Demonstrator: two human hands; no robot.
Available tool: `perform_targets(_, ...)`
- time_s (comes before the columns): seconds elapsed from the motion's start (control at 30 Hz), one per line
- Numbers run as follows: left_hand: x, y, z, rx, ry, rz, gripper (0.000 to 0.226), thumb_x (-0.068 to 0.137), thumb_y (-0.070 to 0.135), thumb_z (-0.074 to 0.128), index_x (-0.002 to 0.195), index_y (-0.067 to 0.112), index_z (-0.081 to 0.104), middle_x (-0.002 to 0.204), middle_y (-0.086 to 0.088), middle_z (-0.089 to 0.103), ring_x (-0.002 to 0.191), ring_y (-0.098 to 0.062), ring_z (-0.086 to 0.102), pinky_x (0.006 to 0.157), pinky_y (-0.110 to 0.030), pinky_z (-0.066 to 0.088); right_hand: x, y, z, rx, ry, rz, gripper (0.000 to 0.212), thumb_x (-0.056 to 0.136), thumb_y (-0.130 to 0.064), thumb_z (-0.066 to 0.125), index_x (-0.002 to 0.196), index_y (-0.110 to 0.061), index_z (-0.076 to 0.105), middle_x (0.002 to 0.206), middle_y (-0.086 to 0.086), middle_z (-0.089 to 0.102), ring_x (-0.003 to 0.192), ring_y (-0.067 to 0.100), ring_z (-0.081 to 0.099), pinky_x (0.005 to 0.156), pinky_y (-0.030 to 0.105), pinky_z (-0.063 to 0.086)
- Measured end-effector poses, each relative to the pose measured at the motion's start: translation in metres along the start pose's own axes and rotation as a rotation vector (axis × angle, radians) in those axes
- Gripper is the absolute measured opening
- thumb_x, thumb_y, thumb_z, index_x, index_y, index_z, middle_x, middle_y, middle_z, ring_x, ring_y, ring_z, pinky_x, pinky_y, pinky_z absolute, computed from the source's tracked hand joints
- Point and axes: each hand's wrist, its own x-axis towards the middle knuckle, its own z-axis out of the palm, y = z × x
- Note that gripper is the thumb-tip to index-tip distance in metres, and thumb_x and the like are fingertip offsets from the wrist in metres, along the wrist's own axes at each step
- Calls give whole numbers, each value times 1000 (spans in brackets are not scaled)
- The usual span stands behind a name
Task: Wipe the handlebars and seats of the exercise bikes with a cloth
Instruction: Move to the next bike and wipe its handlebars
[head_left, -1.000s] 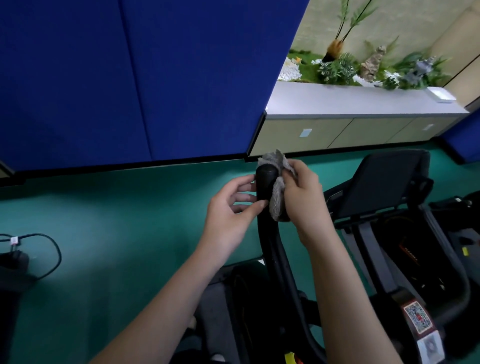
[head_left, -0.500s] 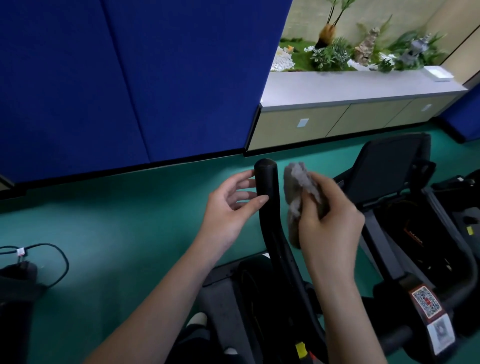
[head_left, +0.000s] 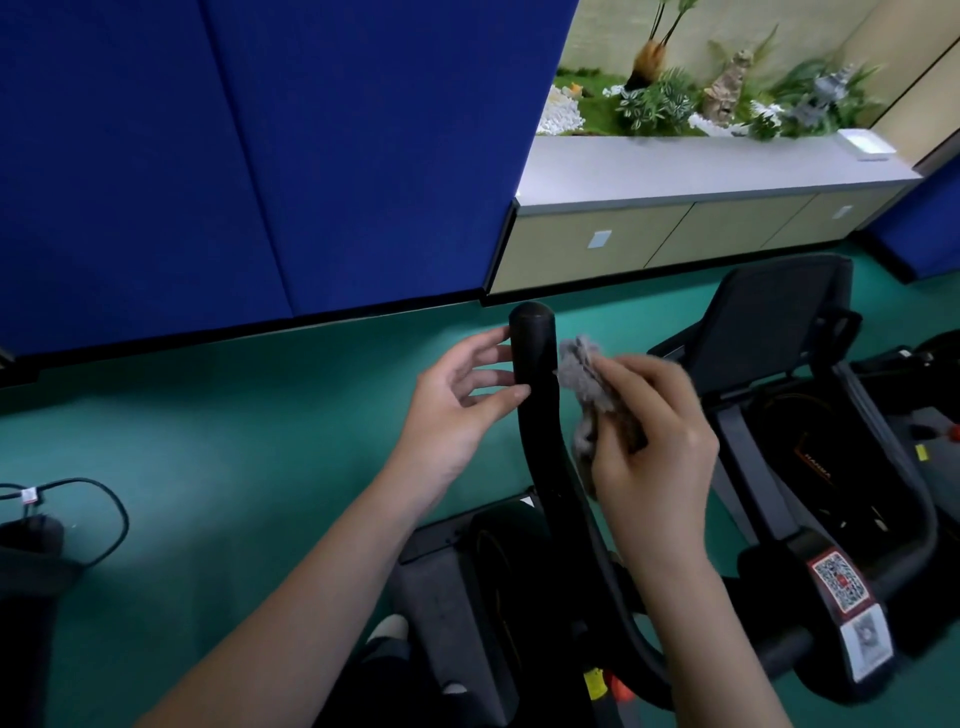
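Handlebar (head_left: 534, 364) stands between your left hand (head_left: 457, 410), fingers open and empty to steady it, and your right hand (head_left: 654, 447), pinching the bunched cloth (head_left: 584, 374) just beside it for wiping.

Big blue wall panels (head_left: 208, 156) stand over a green floor (head_left: 218, 447), and a long low cabinet (head_left: 675, 236) with a white top holds green plants (head_left: 655, 106) in bright light.
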Motion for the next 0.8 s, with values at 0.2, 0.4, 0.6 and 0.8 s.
perform_targets(0.2, -7, -8, 3, 0, 35, -38, 37, 83, -8, 61, 115, 12, 58, 105, -7, 64, 84, -11, 61, 81, -20, 51, -25, -2, 7, 47, -117, -49, 45, 71, 20, 54, 110, 0, 67, 104, 8, 58, 95, 29, 59, 84, 22, 45)
perform_targets(0.4, -12, -21, 7, -102, 45, -75, 31, 81, -9, 62, 98, 16, 63, 89, 3, 68, 76, -10, 62, 73, -26, 53, 21, -19, 6, 12, -23, -308, 37, 79, 9, 44, 108, 4, 67, 107, 11, 63, 97, 26, 52, 88, 23, 42)
perform_targets(0.6, -19, -30, 8, -189, 61, -101, 30, 79, -12, 61, 89, 15, 65, 82, 3, 68, 77, -13, 60, 76, -30, 47, 43, -11, 15, -97, -387, -595, 38, 76, 5, 42, 103, 4, 68, 99, 10, 70, 96, 33, 54, 86, 26, 44)
perform_targets(0.8, -29, -33, 10, -222, 50, -149, 23, 83, -2, 65, 102, 12, 65, 94, -2, 68, 85, -15, 61, 80, -34, 46, 61, -13, 4, -9, -505, -648, 39, 73, 13, 45, 105, 5, 66, 97, 12, 68, 95, 33, 57, 83, 31, 48)
